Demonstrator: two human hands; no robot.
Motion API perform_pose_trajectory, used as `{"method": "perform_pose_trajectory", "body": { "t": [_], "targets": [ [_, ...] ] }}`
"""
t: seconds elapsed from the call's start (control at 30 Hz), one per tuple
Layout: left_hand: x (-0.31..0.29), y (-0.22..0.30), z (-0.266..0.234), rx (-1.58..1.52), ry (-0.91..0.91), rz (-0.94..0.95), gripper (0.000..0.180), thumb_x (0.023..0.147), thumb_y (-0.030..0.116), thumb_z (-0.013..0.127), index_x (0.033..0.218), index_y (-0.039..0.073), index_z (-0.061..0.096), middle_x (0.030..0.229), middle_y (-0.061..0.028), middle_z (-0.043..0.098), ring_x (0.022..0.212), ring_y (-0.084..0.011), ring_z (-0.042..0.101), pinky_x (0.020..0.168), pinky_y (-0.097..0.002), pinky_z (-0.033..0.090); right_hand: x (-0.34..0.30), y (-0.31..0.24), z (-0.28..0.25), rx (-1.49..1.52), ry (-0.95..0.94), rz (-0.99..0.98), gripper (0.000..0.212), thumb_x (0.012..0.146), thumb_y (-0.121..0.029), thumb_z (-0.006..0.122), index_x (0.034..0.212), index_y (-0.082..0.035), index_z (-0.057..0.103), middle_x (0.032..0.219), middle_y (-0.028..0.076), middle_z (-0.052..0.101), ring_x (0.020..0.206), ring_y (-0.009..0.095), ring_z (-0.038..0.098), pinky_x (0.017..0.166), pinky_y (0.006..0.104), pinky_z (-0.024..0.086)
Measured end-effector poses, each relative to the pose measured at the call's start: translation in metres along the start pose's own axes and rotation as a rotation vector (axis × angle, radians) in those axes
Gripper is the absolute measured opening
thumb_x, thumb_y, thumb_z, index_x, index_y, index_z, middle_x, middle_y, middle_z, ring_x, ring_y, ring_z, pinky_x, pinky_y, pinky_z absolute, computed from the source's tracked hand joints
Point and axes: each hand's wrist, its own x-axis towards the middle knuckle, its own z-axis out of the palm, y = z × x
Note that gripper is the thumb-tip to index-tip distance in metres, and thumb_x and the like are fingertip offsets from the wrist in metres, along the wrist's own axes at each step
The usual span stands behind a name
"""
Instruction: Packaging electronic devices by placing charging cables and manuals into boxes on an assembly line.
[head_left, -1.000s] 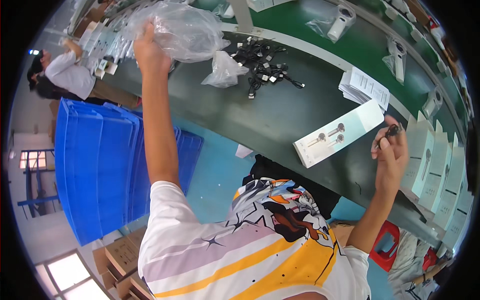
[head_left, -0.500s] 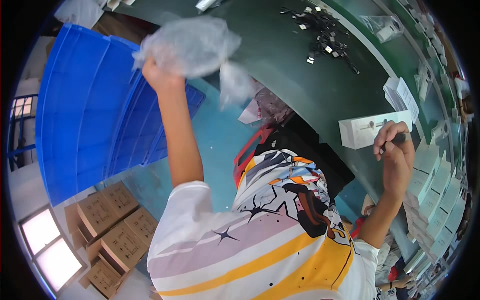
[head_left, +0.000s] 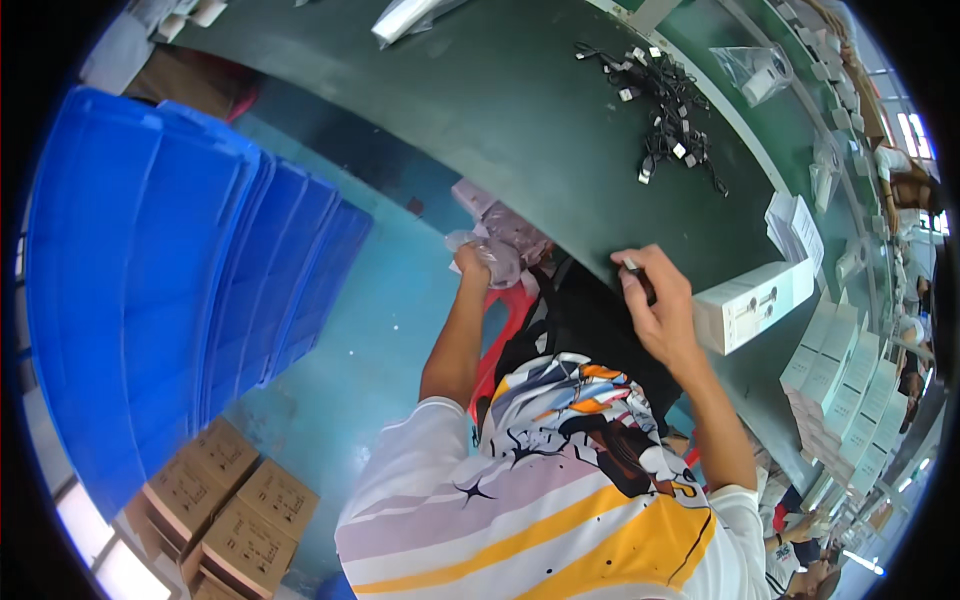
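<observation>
My left hand (head_left: 472,264) is low beside the table's near edge, closed on a crumpled clear plastic bag (head_left: 500,262). Behind that bag, more clear plastic (head_left: 515,232) sits below the table edge, above a red chair part (head_left: 512,315). Over the green table's near edge, my right hand (head_left: 660,305) is curled around a small black object (head_left: 638,282) with a pale tip; the fingers hide much of it, so its kind is unclear. Just right of that hand stands a white box (head_left: 755,305) with a picture printed on its side.
Black cables with pale plugs (head_left: 665,115) lie in a heap on the green table (head_left: 500,110). Folded white papers (head_left: 793,228) stand behind the white box. Rows of white boxes (head_left: 840,390) are at the right, blue crates (head_left: 130,290) at the left, cardboard cartons (head_left: 245,540) lower left.
My left hand has come down and right with the plastic bag, from beside the blue crates to the table edge. My right hand has moved left from the white box, still holding the black object.
</observation>
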Motion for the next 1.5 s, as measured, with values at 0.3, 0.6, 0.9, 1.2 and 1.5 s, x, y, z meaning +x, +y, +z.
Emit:
{"method": "perform_pose_trajectory", "body": {
  "t": [0.3, 0.6, 0.9, 1.2, 1.5],
  "targets": [
    [-0.076, 0.008, 0.054, -0.241, -0.222, -0.315, 0.035, 0.091, 0.019, 0.046, 0.117, -0.003, 0.056, 0.111, -0.0174, 0.062, 0.098, -0.0316, 0.061, 0.089, -0.0443, 0.05, -0.004, -0.001, 0.005, -0.14, -0.02, -0.014, 0.027, 0.072, 0.005, 0.052, 0.097, 0.0, 0.061, 0.08, 0.015, 0.059, 0.065, 0.029, 0.056, 0.06, 0.0355, 0.046],
    [-0.121, 0.096, 0.019, -0.103, -0.207, -0.417, 0.036, 0.091, 0.016, 0.046, 0.117, -0.005, 0.056, 0.113, -0.0192, 0.062, 0.102, -0.0324, 0.062, 0.093, -0.0447, 0.05, -0.007, -0.003, -0.003, -0.192, -0.064, -0.064, 0.025, 0.064, 0.003, 0.051, 0.088, 0.0, 0.056, 0.075, 0.014, 0.059, 0.06, 0.029, 0.055, 0.055, 0.0363, 0.045],
    [-0.302, 0.265, 0.036, -0.055, -0.499, -0.258, 0.034, 0.089, 0.013, 0.045, 0.113, -0.007, 0.058, 0.107, -0.0188, 0.064, 0.097, -0.0287, 0.065, 0.087, -0.0433, 0.054, 0.026, -0.052, 0.042, 0.361, -0.252, 0.067, 0.011, 0.084, 0.003, 0.044, 0.094, 0.001, 0.049, 0.09, 0.017, 0.061, 0.075, 0.018, 0.055, 0.068, 0.0301, 0.047],
    [-0.349, 0.264, 0.094, -0.309, -0.848, -0.236, 0.036, 0.087, 0.012, 0.043, 0.112, -0.009, 0.057, 0.102, -0.0198, 0.065, 0.087, -0.0283, 0.066, 0.076, -0.0412, 0.057, 0.014, -0.072, 0.03, 0.296, -0.09, 0.15, 0.009, 0.082, 0.003, 0.052, 0.089, 0.0, 0.058, 0.075, 0.002, 0.054, 0.063, 0.009, 0.046, 0.057, 0.0239, 0.037],
    [-0.383, 0.241, 0.139, -0.247, -0.976, -0.283, 0.037, 0.088, 0.016, 0.043, 0.112, -0.008, 0.057, 0.103, -0.0203, 0.065, 0.09, -0.0301, 0.066, 0.078, -0.0416, 0.057, 0.005, -0.056, -0.008, 0.198, 0.152, -0.063, 0.012, 0.085, -0.007, 0.059, 0.095, 0.001, 0.061, 0.075, 0.007, 0.058, 0.064, 0.017, 0.053, 0.061, 0.0282, 0.042]
  ]
}}
